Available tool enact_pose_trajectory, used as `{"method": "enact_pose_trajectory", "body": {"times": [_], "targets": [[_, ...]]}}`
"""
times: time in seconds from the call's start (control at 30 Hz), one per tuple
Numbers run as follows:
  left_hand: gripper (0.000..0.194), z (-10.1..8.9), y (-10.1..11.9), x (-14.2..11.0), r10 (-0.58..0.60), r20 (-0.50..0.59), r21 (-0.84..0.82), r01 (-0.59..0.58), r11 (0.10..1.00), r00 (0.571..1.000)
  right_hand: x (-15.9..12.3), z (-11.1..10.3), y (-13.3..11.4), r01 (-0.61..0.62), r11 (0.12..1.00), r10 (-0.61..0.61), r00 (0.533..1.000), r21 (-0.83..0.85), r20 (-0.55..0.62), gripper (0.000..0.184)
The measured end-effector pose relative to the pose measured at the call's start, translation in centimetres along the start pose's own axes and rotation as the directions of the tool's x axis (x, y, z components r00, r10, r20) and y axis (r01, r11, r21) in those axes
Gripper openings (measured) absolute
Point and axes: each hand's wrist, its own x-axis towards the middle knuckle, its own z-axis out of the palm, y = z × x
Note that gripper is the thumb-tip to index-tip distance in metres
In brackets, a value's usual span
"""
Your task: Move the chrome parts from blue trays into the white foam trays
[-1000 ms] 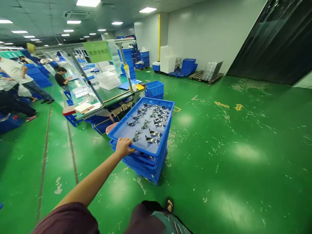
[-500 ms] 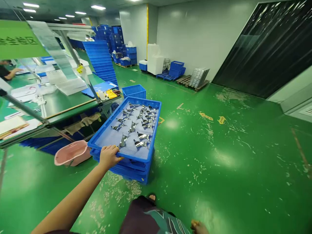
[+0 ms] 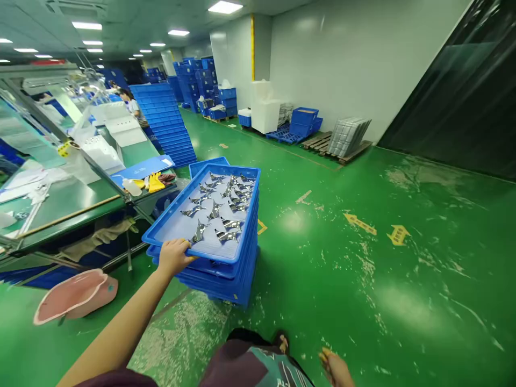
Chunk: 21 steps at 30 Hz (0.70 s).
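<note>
Head view: the left hand [image 3: 174, 257] grips the near rim of the top blue plastic tray [image 3: 249, 215], toward its left corner, fingers curled over the edge. The right hand [image 3: 336, 368] hangs low, well apart from the tray; whether it is clenched or loose I cannot tell. Shiny curved metal parts [image 3: 215, 210] lie spread across the tray, which sits atop a stack of blue trays [image 3: 237, 290]. Left of it stand a green-topped workbench [image 3: 91, 196] and a pink tub [image 3: 102, 287]. With one off-centre hold, level, even pressure seems best, keeping the tray seated and the loose parts from sliding.
</note>
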Motion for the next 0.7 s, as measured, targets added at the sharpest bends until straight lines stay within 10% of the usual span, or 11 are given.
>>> {"method": "enact_pose_trajectory", "body": {"times": [0.23,0.47,0.7], "targets": [[0.021,2.7,8.9,12.2,-0.121,0.018,0.001,0.121,0.993,0.992,5.8,0.1,-28.4,0.145,0.983,-0.160,0.979,0.115,0.126,0.031],[0.025,5.3,17.5,24.6,-0.207,0.079,-0.036,0.211,0.977,0.975,9.3,2.1,-44.0,0.296,0.955,-0.279,0.847,0.034,0.453,0.043],[0.030,6.8,23.4,37.9,-0.268,0.228,-0.012,0.278,0.961,0.936,14.8,3.7,-60.9,0.469,0.877,-0.453,0.735,0.104,0.505,0.063]]}}
